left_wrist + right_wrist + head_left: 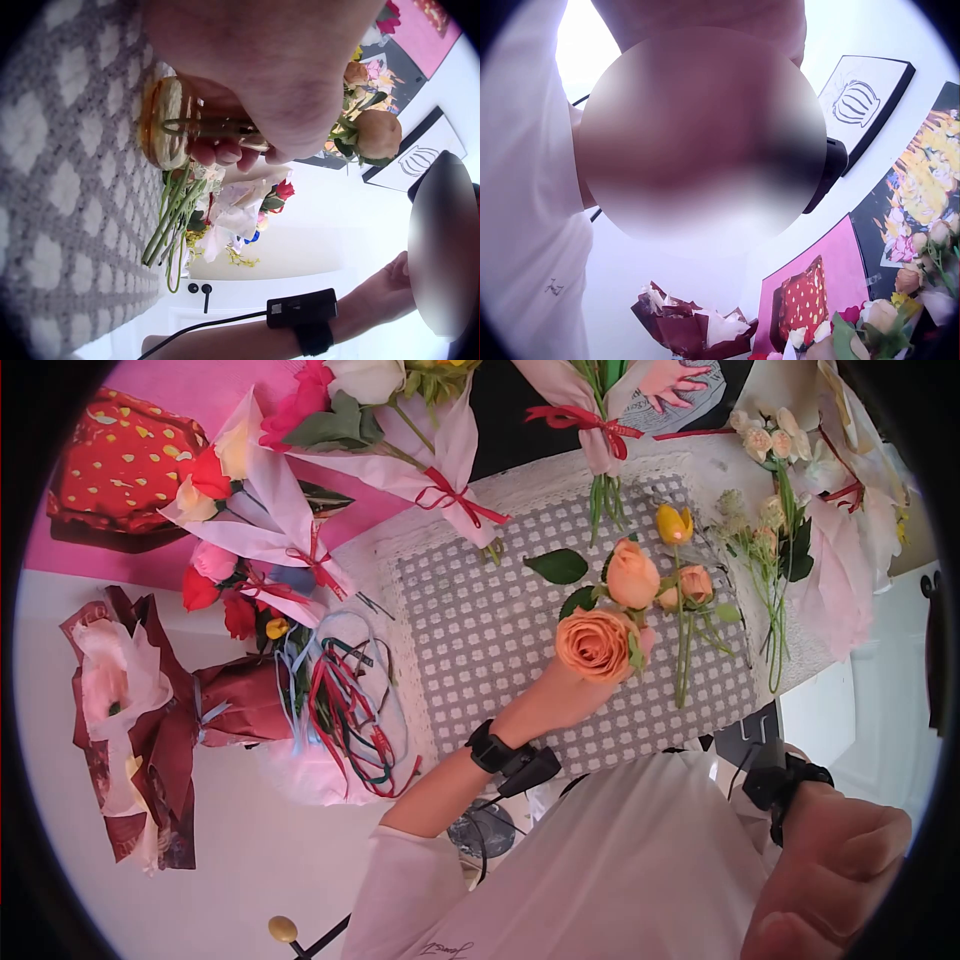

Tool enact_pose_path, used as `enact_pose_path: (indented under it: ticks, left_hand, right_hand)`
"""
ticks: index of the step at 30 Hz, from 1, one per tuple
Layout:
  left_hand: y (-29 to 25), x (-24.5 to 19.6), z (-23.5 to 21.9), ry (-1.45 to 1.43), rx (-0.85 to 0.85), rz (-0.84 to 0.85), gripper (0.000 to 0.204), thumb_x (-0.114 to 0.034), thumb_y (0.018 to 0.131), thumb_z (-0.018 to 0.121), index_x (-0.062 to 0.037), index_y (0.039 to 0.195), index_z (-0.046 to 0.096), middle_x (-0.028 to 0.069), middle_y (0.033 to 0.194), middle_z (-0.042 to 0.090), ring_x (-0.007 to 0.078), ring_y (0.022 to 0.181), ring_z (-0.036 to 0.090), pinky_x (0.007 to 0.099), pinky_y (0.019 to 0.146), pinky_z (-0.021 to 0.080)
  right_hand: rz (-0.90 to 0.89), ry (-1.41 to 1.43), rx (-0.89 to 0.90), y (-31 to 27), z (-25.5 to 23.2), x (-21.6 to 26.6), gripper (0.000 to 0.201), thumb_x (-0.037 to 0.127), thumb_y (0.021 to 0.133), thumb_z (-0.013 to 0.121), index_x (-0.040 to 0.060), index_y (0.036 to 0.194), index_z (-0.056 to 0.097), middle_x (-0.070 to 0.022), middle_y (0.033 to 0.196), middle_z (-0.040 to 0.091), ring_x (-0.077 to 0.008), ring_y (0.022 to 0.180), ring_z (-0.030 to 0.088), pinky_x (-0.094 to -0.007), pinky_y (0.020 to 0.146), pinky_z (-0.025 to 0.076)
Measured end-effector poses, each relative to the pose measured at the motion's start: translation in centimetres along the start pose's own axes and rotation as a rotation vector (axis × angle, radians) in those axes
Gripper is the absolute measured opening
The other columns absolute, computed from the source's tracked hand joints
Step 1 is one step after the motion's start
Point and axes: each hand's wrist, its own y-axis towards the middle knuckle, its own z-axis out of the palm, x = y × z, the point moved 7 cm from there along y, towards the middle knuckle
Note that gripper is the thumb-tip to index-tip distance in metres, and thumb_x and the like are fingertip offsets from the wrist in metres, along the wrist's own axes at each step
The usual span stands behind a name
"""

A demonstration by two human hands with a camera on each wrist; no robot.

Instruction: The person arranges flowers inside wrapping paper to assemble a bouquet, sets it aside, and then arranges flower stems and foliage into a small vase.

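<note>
My left hand [570,695] is low over the checked cloth [480,650], partly under a large open orange rose [595,644]. In the left wrist view that hand [262,82] curls its fingers round a clear glass vase [169,124] with an amber-tinted base and a green stem inside. A peach rose [632,573] and green leaves stand beside the open rose. My right hand [830,860] is raised close to the head camera, away from the flowers; in the left wrist view it [394,285] is near the head. Whether its fingers hold anything cannot be told.
A yellow tulip [674,525] and a small peach rose [695,584] lie right of the vase. Wrapped bouquets line the back and left, near tangled ribbons [350,705]. Stems with small pale flowers [775,550] lie at the right. A dark red bouquet [150,720] is far left.
</note>
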Motion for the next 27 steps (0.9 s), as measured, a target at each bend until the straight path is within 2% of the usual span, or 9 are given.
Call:
enact_pose_path:
  ticks: [2,5,11,16,18,20,21,23,27]
  left_hand:
    - [-0.2,0.0,0.0,-0.007,0.008,-0.008,0.027,-0.025,0.110,0.044,-0.0079,0.089,0.048,-0.0027,0.076,0.046,0.0060,0.069,0.042,0.0232,0.063,0.038]
    - [0.0,-0.2,0.1,0.070,-0.009,0.037,0.027,-0.025,0.110,0.044,-0.0081,0.089,0.048,-0.0027,0.076,0.047,0.0061,0.069,0.042,0.0229,0.063,0.038]
    - [0.0,0.3,0.0,0.019,0.021,0.011,0.027,-0.025,0.110,0.044,-0.0079,0.090,0.048,-0.0023,0.077,0.046,0.0063,0.070,0.043,0.0231,0.064,0.039]
    - [0.0,-0.2,0.1,0.000,0.012,0.020,0.026,-0.025,0.109,0.044,-0.0080,0.090,0.048,-0.0020,0.078,0.045,0.0064,0.070,0.042,0.0232,0.064,0.038]
    - [0.0,0.0,0.1,-0.001,0.026,-0.003,0.026,-0.025,0.109,0.045,-0.0082,0.090,0.048,-0.0020,0.078,0.046,0.0067,0.070,0.042,0.0234,0.065,0.039]
    - [0.0,-0.1,0.0,0.013,0.000,0.064,0.026,-0.025,0.109,0.045,-0.0077,0.089,0.048,-0.0020,0.077,0.046,0.0066,0.069,0.043,0.0235,0.065,0.039]
    - [-0.2,0.1,0.1,0.006,-0.011,0.065,0.026,-0.025,0.109,0.045,-0.0077,0.089,0.048,-0.0020,0.077,0.046,0.0066,0.069,0.043,0.0235,0.065,0.039]
    - [0.0,0.5,0.0,0.025,-0.015,0.014,0.027,-0.025,0.109,0.046,-0.0072,0.088,0.049,-0.0019,0.077,0.047,0.0063,0.069,0.043,0.0233,0.065,0.039]
    - [0.0,0.5,-0.1,0.016,-0.009,0.014,0.028,-0.025,0.109,0.047,-0.0069,0.088,0.049,-0.0018,0.076,0.047,0.0060,0.070,0.044,0.0233,0.065,0.040]
  right_hand:
    - [0.053,-0.094,-0.100,0.0,-0.1,-0.6,0.011,0.025,0.086,0.052,0.0206,0.086,0.062,0.0075,0.060,0.043,-0.0087,0.058,0.035,-0.0320,0.070,0.031]
    - [-0.184,0.076,0.014,4.2,3.2,-1.6,0.016,0.018,0.095,0.061,0.0111,0.083,0.054,0.0061,0.066,0.064,-0.0098,0.049,0.052,-0.0292,0.052,0.027]
    - [0.041,0.149,0.197,4.8,3.3,-0.9,0.015,0.017,0.095,0.061,0.0115,0.082,0.054,0.0056,0.065,0.063,-0.0092,0.049,0.052,-0.0300,0.055,0.029]
    - [-0.039,-0.178,-0.129,-2.3,-1.9,0.5,0.015,0.030,0.087,0.050,0.0200,0.086,0.062,0.0089,0.061,0.044,-0.0053,0.057,0.036,-0.0294,0.076,0.028]
    - [-0.037,-0.101,-0.090,3.0,0.0,-0.7,0.006,0.020,0.083,0.056,0.0179,0.084,0.061,0.0072,0.062,0.049,-0.0054,0.059,0.041,-0.0324,0.072,0.034]
    - [0.186,0.174,0.591,5.3,2.0,-1.9,0.010,0.017,0.097,0.060,0.0072,0.094,0.060,0.0057,0.089,0.062,-0.0099,0.060,0.054,-0.0273,0.053,0.034]
    - [0.182,0.181,0.601,4.7,3.0,-2.4,0.010,0.017,0.097,0.060,0.0072,0.094,0.060,0.0057,0.089,0.062,-0.0099,0.060,0.054,-0.0273,0.053,0.034]
    - [-0.190,0.149,0.091,4.0,2.5,-1.5,0.017,0.016,0.095,0.062,0.0149,0.079,0.055,0.0092,0.060,0.060,-0.0075,0.047,0.049,-0.0298,0.056,0.028]
    - [-0.225,0.211,0.071,4.1,3.0,-1.7,0.022,0.017,0.096,0.062,0.0159,0.075,0.054,0.0103,0.058,0.059,-0.0060,0.046,0.047,-0.0291,0.056,0.028]
